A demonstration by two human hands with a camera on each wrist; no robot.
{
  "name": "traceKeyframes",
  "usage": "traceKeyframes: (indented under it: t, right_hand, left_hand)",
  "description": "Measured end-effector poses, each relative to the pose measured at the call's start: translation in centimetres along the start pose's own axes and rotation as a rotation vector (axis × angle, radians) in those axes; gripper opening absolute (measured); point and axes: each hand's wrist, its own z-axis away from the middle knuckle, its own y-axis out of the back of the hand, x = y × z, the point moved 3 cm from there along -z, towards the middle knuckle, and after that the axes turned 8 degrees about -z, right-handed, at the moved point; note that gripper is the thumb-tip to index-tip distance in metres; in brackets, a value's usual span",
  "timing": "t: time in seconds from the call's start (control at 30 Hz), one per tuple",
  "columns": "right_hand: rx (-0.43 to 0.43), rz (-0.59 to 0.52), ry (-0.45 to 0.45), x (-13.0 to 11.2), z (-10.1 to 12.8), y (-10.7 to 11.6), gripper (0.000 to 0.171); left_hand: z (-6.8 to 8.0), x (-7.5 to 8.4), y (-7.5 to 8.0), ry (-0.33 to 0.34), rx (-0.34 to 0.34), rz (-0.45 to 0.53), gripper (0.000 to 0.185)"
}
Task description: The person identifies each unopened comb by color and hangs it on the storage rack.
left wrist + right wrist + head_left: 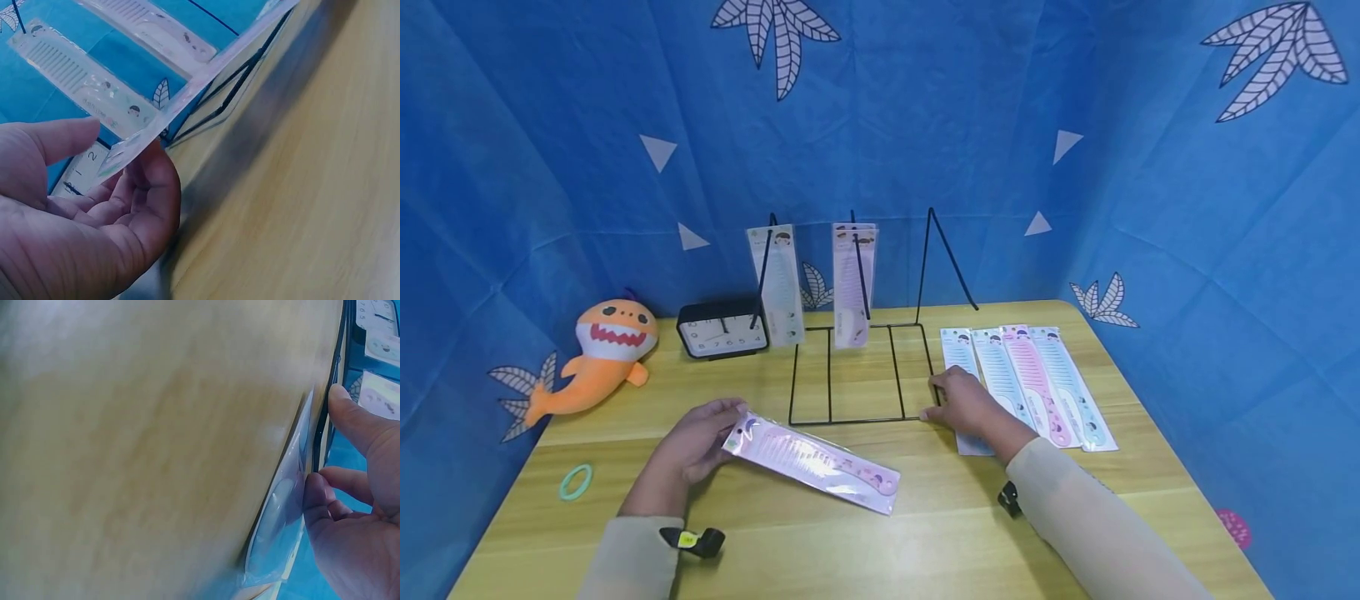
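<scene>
Worktop (925,533): wooden, blue cloth backdrop on three sides. Black wire rack (857,367) stands at 12 o'clock from me, its flat base grid on the wood and two packaged combs hung on its upright prongs.

Step in hand, as I judge it: hanging packaged combs on the rack, one pack lifted and the rest waiting. Four more packs lie in a row (1037,383) at 2 o'clock, just beside the rack base.

Pink comb pack (816,460): held clear of the wood, slanting from 10 o'clock down toward 4 o'clock in the head view. My left hand (696,442) pinches its header end between thumb and fingers; the left wrist view confirms the thumb on top and fingers beneath.

My right hand (966,404) rests at the rack's near right corner, fingers curled at the edge of the leftmost flat pack (284,512), thumb against the wire. Whether it truly grips the pack I cannot tell.

Next move, my judgement: raise the pink pack and line its hang-hole up with a free prong.

Side items: toy shark (598,354), clock (722,329), green ring (576,482).
</scene>
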Motion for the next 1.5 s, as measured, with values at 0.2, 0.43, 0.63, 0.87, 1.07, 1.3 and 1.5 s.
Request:
traceKeyframes:
  t: [0.2,0.43,0.63,0.87,1.07,1.3,1.5]
  right_hand:
    - [-0.005,-0.014,-0.002,0.2,0.0,0.1,0.075]
    - [-0.010,-0.011,0.006,0.4,0.1,-0.2,0.075]
    - [-0.004,0.003,0.016,0.5,0.0,-0.2,0.074]
    - [-0.005,-0.004,0.018,0.5,0.0,-0.3,0.073]
    - [-0.002,-0.008,0.020,0.3,0.2,-0.1,0.074]
    - [-0.003,0.001,0.026,0.3,0.1,0.0,0.074]
    - [-0.005,-0.008,0.029,0.4,0.0,-0.1,0.075]
  left_hand:
    - [0.5,0.5,-0.6,0.012,-0.082,0.080,0.053]
    - [0.2,0.7,-0.8,0.026,-0.081,0.134,0.067]
    - [-0.4,0.7,-1.4,-0.018,-0.022,0.088,0.074]
    - [-1.1,0.6,-2.1,-0.032,0.032,0.061,0.064]
    - [-0.7,1.4,-2.2,0.042,0.174,0.211,0.058]
    - [-0.4,2.4,-2.8,0.009,0.164,0.378,0.063]
    - [-1.0,2.3,-3.9,-0.083,0.122,0.234,0.070]
